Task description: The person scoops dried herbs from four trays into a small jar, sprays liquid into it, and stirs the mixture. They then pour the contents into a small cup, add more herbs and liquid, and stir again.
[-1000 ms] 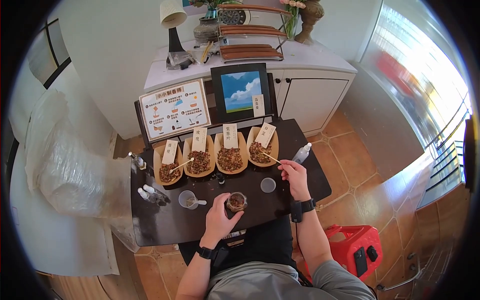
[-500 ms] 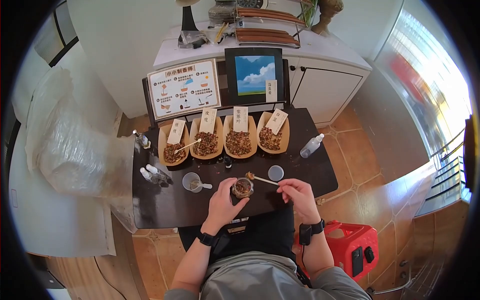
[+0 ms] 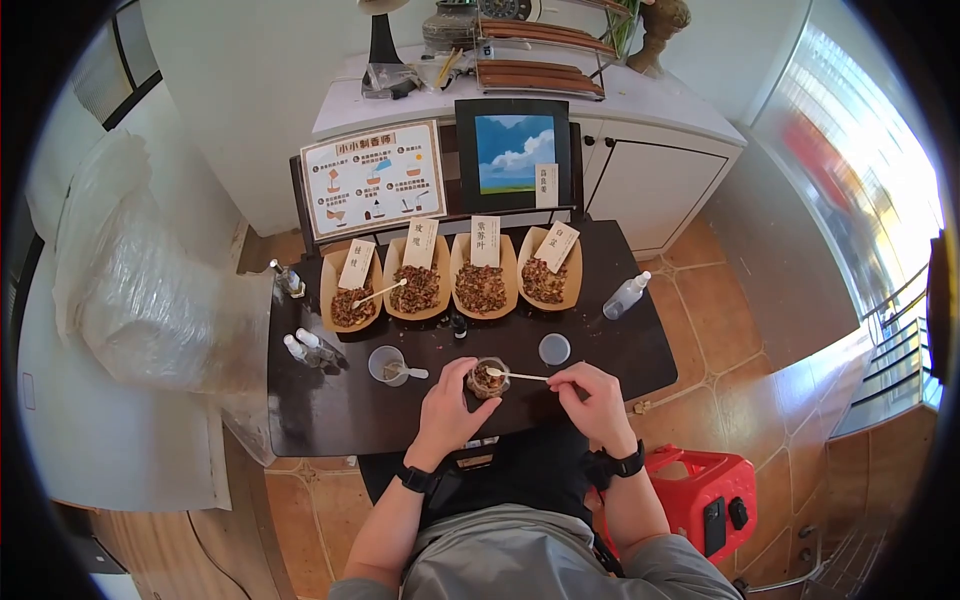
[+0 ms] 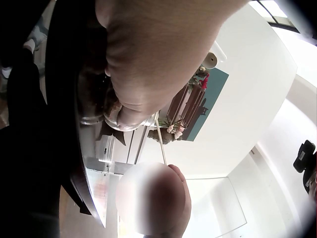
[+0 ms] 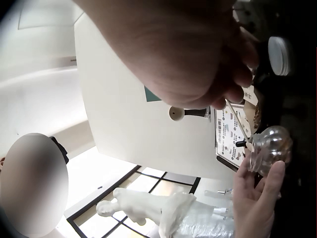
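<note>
Two items require control: the glass jar, at the 6 o'clock side of the surface, with the fingers of the left hand curled round it from 8 o'clock, and the spoon, its handle pinched in the fingers of the right hand at 3 o'clock. If the handle rolls in that narrow pinch, any dried pieces on the spoon may drop outside the jar's mouth, possibly toward the round lid at 2 o'clock. Excess side pressure on the rim, combined with a loose left grip, could tip the jar.
</note>
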A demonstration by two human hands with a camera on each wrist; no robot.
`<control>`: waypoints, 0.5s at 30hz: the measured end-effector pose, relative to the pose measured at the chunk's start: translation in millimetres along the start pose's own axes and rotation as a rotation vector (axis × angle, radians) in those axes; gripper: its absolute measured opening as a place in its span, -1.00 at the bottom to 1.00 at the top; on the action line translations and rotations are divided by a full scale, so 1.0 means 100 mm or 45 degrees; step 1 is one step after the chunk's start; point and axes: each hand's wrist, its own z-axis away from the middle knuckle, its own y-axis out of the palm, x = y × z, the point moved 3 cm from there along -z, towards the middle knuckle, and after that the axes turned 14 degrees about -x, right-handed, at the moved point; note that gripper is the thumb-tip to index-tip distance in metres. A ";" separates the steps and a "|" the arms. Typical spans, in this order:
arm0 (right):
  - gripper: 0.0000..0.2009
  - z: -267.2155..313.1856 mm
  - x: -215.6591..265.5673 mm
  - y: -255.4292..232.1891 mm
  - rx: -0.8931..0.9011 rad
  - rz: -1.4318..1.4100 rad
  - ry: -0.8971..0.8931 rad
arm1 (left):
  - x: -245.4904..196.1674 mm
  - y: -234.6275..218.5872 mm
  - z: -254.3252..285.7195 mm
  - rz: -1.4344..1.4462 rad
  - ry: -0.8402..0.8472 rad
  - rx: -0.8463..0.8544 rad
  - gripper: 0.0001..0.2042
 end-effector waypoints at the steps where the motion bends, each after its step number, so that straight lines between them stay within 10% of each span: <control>1: -0.83 0.00 0.01 0.00 0.013 0.013 -0.009 | 0.00 0.01 0.01 0.002 0.001 0.002 -0.27; 15: -0.86 -0.13 -0.08 0.00 -0.106 -0.052 0.096 | -0.07 -0.03 0.00 0.009 -0.062 0.038 -0.29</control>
